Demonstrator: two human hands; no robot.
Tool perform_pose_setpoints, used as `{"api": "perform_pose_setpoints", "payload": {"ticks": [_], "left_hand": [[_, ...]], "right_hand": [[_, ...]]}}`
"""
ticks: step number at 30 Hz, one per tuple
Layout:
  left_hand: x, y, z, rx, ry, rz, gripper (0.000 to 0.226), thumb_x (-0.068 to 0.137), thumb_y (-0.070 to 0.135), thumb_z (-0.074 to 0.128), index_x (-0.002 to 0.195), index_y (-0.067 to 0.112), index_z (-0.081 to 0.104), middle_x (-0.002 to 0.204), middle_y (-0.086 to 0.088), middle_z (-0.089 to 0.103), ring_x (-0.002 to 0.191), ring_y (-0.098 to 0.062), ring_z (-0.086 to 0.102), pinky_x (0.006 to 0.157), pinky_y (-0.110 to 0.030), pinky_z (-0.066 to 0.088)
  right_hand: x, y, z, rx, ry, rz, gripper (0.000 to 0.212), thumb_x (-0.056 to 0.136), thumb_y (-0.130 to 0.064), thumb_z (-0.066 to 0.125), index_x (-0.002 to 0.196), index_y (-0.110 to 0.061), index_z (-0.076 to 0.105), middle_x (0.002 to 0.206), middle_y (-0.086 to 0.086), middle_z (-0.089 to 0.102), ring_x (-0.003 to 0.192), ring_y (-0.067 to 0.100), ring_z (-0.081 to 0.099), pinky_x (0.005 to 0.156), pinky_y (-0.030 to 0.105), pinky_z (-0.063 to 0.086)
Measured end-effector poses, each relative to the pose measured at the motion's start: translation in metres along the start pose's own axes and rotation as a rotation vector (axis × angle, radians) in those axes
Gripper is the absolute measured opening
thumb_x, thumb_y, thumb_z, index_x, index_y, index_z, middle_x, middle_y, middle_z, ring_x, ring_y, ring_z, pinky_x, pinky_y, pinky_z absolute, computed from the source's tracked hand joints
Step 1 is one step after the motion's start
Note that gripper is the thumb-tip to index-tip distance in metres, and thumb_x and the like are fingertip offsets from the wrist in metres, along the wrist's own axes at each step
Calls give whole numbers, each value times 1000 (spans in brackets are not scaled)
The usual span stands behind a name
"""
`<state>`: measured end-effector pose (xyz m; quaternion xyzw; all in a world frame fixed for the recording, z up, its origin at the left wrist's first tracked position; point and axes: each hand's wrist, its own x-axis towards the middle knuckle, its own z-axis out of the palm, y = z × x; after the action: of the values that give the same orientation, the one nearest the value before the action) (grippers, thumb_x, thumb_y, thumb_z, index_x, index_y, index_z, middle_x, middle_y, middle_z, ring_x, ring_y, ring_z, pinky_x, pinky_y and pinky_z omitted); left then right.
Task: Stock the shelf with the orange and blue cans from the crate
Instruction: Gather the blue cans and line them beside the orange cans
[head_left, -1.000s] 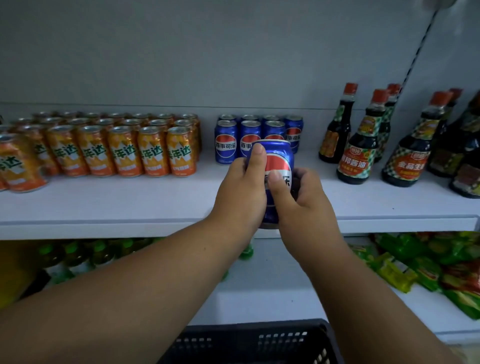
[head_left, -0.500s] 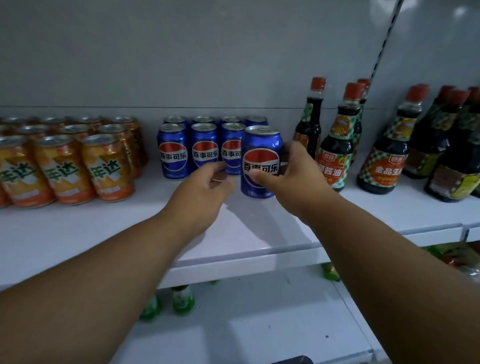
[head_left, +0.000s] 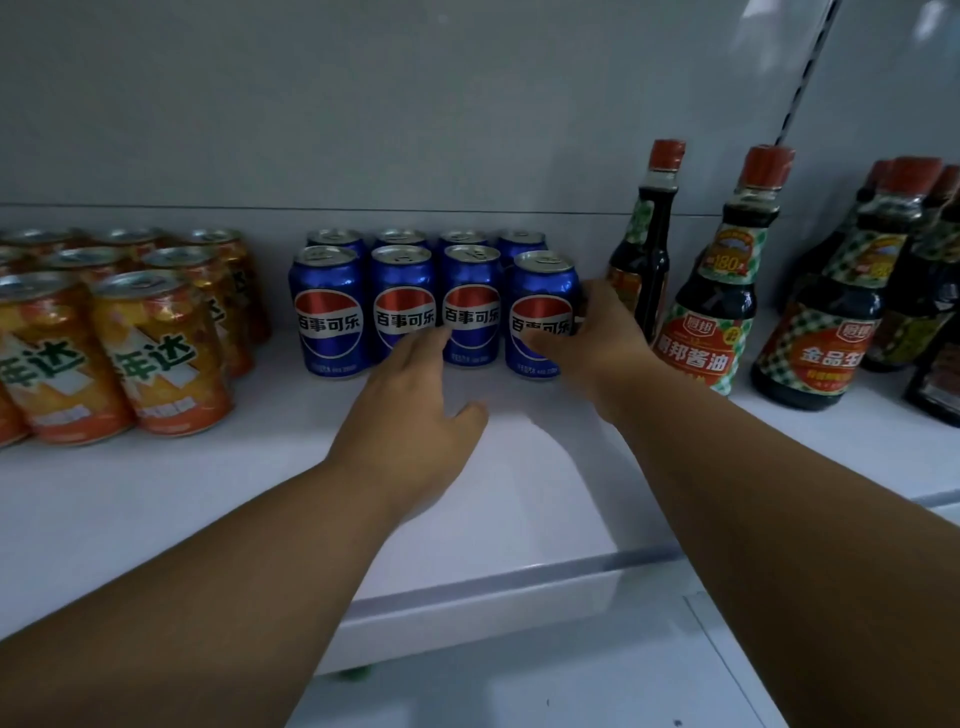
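Our right hand (head_left: 597, 343) has its grip around the rightmost blue metal cola can (head_left: 540, 312) on the white shelf (head_left: 156, 493); our left hand (head_left: 410, 410) is loose. Dark soy sauce bottles (head_left: 717, 291) stand just beside, orange soda cans (head_left: 156, 353) left.

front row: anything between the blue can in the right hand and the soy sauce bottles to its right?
Only the right hand itself, its fingers curled round the blue can; past it stands the nearest soy sauce bottle. Head view.

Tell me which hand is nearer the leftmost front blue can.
Left. The left hand reaches in front of the blue row, just right of the leftmost front blue can; the right hand grips the rightmost can.
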<state>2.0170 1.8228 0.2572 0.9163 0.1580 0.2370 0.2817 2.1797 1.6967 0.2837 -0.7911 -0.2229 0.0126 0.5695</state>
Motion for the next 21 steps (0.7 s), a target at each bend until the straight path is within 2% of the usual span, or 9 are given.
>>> {"api": "perform_pose_setpoints", "payload": {"ticks": [2,5,11,16,21], "left_hand": [[0,1,0,-10,0,-18,82,91,41,62,158,31,15,165,10,13,149,-13,17,115,-28,18],[0,2,-1,-12,13,-22,86,90,43,63,158,32,11,166,11,10,150,-11,11,113,-23,11],[2,-1,0,-33,15,-50,90,88,45,64,158,34,9,166,11,5,151,-9,5,118,-28,10],[2,-1,1,-56,13,-53,89,88,46,64,158,35,10,166,12,7,151,-9,7,117,-28,12],[2,-2,0,-50,8,-75,90,88,48,64,158,32,10,166,10,8,151,-11,9,119,-31,15]], "right_hand": [[6,3,1,-17,3,10,58,77,-20,85,119,-24,46,97,-15,53,96,12,55,80,29,47],[11,5,3,-23,8,16,61,79,-21,84,128,-19,48,109,-6,56,102,15,56,83,32,49],[15,4,5,-62,2,-19,61,84,-19,79,137,-18,50,129,0,61,106,11,53,79,24,45],[16,4,5,-78,-1,-32,56,86,-16,77,136,-17,53,131,3,62,110,14,56,86,29,47],[19,4,8,-99,13,-6,52,88,-16,74,136,-16,53,134,5,61,122,23,57,93,34,50]]}}
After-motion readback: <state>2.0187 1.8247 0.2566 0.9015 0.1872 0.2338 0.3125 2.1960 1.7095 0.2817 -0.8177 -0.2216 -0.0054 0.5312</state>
